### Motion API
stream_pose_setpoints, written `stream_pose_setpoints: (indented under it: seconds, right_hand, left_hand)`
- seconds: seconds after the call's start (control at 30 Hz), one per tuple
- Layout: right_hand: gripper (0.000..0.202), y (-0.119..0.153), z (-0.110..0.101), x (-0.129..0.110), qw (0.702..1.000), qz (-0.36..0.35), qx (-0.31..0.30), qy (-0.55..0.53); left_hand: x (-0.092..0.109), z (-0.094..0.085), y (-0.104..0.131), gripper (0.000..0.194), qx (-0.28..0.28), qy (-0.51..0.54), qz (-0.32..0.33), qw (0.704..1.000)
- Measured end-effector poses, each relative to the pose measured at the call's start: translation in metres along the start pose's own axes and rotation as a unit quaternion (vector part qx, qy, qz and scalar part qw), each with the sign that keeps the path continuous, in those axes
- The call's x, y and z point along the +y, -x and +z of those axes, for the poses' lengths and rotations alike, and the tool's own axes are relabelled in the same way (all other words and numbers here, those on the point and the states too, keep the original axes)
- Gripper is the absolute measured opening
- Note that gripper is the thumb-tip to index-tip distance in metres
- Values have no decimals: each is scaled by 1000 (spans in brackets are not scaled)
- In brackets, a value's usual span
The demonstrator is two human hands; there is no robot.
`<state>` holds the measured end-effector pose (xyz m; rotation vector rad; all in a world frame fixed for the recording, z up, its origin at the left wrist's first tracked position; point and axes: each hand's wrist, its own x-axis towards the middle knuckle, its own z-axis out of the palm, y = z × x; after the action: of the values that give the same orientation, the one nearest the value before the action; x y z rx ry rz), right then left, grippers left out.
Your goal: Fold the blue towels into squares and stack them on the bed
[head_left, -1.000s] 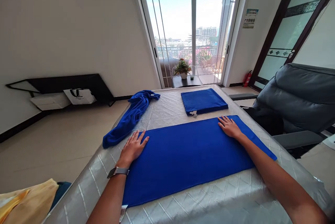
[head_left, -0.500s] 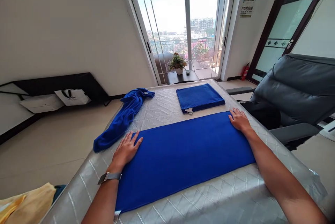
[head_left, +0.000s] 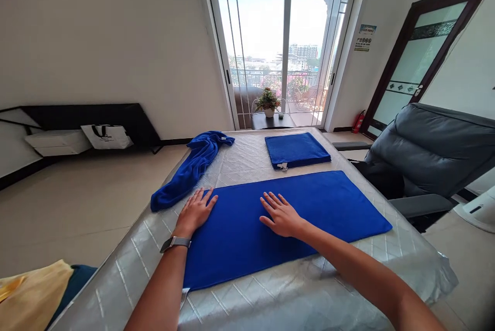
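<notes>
A blue towel [head_left: 332, 202] lies spread flat across the plastic-covered mattress [head_left: 247, 158], with a white tag at its near left corner. My left hand [head_left: 195, 211], with a watch on the wrist, rests open on the towel's far left corner. Over the towel's middle is my right hand [head_left: 282, 216], palm down with fingers spread; whether it presses on the cloth I cannot tell. Just beyond the towel sits a stack of folded blue towels [head_left: 297, 149] with white tags showing. A crumpled blue towel [head_left: 197, 163] lies along the mattress's left edge.
To the right stands a black armchair [head_left: 433, 145]. Yellow cloth [head_left: 34, 295] lies at the lower left. A black shelf [head_left: 96, 114] by the left wall holds a white bag [head_left: 106, 137]. Beyond the mattress, a potted plant [head_left: 267, 101] stands before the glass doors.
My right hand has moved left from the towel's far right corner to its middle. My left hand stays at the left corner. The view has tilted up slightly.
</notes>
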<state>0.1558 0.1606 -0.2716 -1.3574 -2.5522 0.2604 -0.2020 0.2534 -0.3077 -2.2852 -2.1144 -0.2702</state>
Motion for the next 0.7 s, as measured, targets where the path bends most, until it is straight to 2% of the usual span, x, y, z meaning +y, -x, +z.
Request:
stream_pose_setpoints:
  seconds: [0.1, 0.2, 0.33, 0.47, 0.53, 0.6, 0.7]
  right_hand:
    - [82, 4, 5, 0, 999, 20, -30, -12]
    - [84, 22, -3, 33, 996, 79, -43, 4]
    - [80, 68, -21, 112, 980, 189, -42, 51]
    - [75, 125, -36, 197, 939, 329, -24, 99]
    - [72, 149, -40, 228, 917, 383, -9, 113]
    - [70, 165, -43, 246, 902, 413, 4, 124]
    - [66, 172, -49, 245, 892, 421, 43, 160]
  left_hand:
    - [1, -1, 0, 65, 4, -7, 1, 1000]
    - [1, -1, 1, 65, 8, -3, 3, 1000]
    - [-2, 3, -2, 66, 10, 1, 4, 1000]
    - [-8, 8, -6, 70, 3, 7, 3, 1000]
    - [-9, 10, -8, 71, -4, 6, 3, 1000]
    - [-10, 10, -8, 71, -5, 4, 5, 1000]
    - [-10, 9, -7, 72, -4, 4, 5, 1000]
